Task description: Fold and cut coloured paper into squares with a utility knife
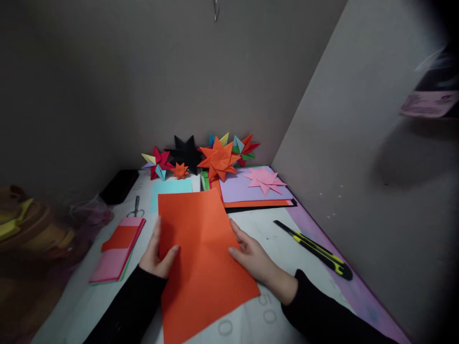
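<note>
An orange sheet of paper [202, 258] is held up over the table between both hands, bent slightly along its middle. My left hand [158, 253] grips its left edge, thumb on the front and fingers behind. On the opposite edge, my right hand [254, 258] pinches the sheet with the thumb in front. Right of that hand lies a black and yellow utility knife [319, 251] with its blade end pointing away. To the left rests a stack of pink, red and green paper [116, 255], with small scissors [136, 210] just beyond it.
Folded paper stars, among them an orange one [219, 158] and a black one [185, 154], lean against the back wall. A pink star [265, 180] lies on lilac sheets [234, 188]. A black phone-like object [120, 186] is at back left. Walls bound the table behind and right.
</note>
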The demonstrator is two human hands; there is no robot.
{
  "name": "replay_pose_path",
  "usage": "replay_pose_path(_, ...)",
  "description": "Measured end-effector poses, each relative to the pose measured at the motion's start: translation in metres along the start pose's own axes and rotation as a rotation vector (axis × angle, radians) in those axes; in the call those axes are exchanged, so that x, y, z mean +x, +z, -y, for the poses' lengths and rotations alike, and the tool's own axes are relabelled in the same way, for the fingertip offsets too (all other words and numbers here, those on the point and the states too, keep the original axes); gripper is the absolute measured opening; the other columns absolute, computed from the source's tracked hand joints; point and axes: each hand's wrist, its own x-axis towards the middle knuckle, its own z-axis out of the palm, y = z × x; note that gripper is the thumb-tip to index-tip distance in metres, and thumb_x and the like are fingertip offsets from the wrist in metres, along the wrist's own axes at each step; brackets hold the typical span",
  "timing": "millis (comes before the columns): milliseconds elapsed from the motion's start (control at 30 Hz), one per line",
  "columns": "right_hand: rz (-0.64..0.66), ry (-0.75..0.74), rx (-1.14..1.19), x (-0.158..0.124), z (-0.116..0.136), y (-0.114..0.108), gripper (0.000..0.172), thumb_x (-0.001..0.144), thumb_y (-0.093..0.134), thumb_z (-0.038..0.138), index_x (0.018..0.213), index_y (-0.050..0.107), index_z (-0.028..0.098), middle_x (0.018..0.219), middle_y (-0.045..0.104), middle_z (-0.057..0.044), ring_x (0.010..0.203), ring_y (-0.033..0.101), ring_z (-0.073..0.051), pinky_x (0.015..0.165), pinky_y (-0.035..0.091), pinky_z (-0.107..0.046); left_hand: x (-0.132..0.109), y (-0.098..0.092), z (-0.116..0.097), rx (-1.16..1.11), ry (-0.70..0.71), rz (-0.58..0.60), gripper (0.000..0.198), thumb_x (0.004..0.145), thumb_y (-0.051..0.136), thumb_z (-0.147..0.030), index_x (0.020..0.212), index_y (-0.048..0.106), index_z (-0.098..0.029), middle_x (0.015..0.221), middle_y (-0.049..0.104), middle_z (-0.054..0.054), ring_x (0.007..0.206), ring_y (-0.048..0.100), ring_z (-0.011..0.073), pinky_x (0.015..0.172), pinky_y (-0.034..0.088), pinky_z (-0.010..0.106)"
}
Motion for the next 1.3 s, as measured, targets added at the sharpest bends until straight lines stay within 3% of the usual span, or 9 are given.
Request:
replay_pose_path(100,0.202,-0.042,-0.009,-0.007,0.019,0.004,0.073,0.084,0.049,0.055,0.144,0.021,0.026,0.152,0.014,-0.005,0.139,0.015,-0.022,0.112,0.017,-0.04,-0.011,-0.001,-0.013,0.064,-0.067,0.125,0.046,0.079,0.055,-0.041,0.115,0.064,-0.014,0.117,0.064,0.01,0.116,0.054,0.0259,0.105,0.034,0.035)
replay_pose_path(267,0.485,-0.12,-0.362,-0.02,0.032,0.021,0.085,0.077,0.035,0.072,0.145,0.014,0.025,0.153,-0.003,-0.005,0.139,-0.004,-0.025,0.111,0.003,-0.045,-0.036,0.009,-0.048,-0.108,-0.148,0.244,0.065,0.073,0.062,-0.05,0.125,0.055,-0.012,0.123,0.06,0.01,0.116,0.053,0.0243,0.1,0.041,0.032)
replay_pose_path(500,0.545,-0.196,-0.534,-0.031,0.016,0.035,0.09,0.074,0.04,0.074,0.146,0.01,0.028,0.152,-0.014,-0.004,0.137,-0.017,-0.028,0.109,0.001,-0.052,-0.042,0.01,-0.069,-0.217,-0.224,0.331,0.07,0.065,0.073,-0.042,0.126,0.054,-0.013,0.124,0.059,0.01,0.117,0.053,0.0259,0.1,0.041,0.035)
replay_pose_path(700,0.422,-0.199,-0.371,-0.035,0.029,0.036,0.077,0.079,0.052,0.059,0.144,0.02,0.031,0.154,0.0,-0.002,0.139,-0.002,-0.028,0.11,0.007,-0.049,-0.04,0.012,-0.062,-0.31,-0.279,0.283,0.071,0.053,0.081,-0.033,0.12,0.06,-0.018,0.12,0.062,0.009,0.115,0.054,0.0309,0.099,0.042,0.039)
replay_pose_path(900,0.293,-0.155,-0.22,-0.038,0.027,0.041,0.077,0.079,0.05,0.062,0.144,0.022,0.031,0.154,0.001,-0.002,0.14,0.002,-0.026,0.111,0.009,-0.046,-0.042,0.015,-0.061,-0.405,-0.371,0.259,0.076,0.049,0.083,-0.035,0.119,0.06,-0.015,0.114,0.066,0.011,0.105,0.061,0.0314,0.088,0.05,0.037)
replay_pose_path(1033,0.054,-0.08,0.058,-0.031,0.024,0.039,0.079,0.078,0.051,0.063,0.144,0.021,0.03,0.154,0.007,-0.002,0.14,0.009,-0.023,0.112,0.015,-0.041,-0.041,0.017,-0.055,-0.413,-0.471,0.221,0.073,0.055,0.08,-0.037,0.121,0.059,-0.013,0.108,0.069,0.011,0.098,0.064,0.0286,0.086,0.051,0.036)
replay_pose_path(1167,-0.276,0.173,0.279,-0.014,0.022,0.018,0.078,0.077,0.062,0.047,0.142,0.026,0.024,0.142,0.039,-0.012,0.125,0.043,-0.026,0.102,0.034,-0.043,-0.034,0.016,-0.037,-0.43,-0.532,0.134,0.065,0.05,0.081,-0.035,0.108,0.066,-0.012,0.099,0.071,0.011,0.092,0.065,0.0278,0.08,0.052,0.034)
replay_pose_path(1233,-0.332,0.317,0.298,-0.008,0.021,0.005,0.088,0.072,0.069,0.036,0.143,0.02,0.018,0.119,0.059,-0.013,0.102,0.06,-0.025,0.09,0.045,-0.041,-0.029,0.014,-0.028,-0.383,-0.521,0.105,0.05,0.049,0.082,-0.036,0.091,0.071,-0.012,0.085,0.073,0.009,0.077,0.067,0.024,0.07,0.052,0.03)
replay_pose_path(1300,-0.287,0.363,0.251,-0.006,0.021,-0.004,0.091,0.068,0.071,0.027,0.143,0.02,0.017,0.093,0.068,-0.007,0.08,0.065,-0.02,0.076,0.049,-0.035,-0.024,0.01,-0.023,-0.309,-0.519,0.142,0.035,0.053,0.079,-0.041,0.07,0.069,-0.012,0.061,0.069,0.005,0.054,0.061,0.0167,0.051,0.047,0.023)
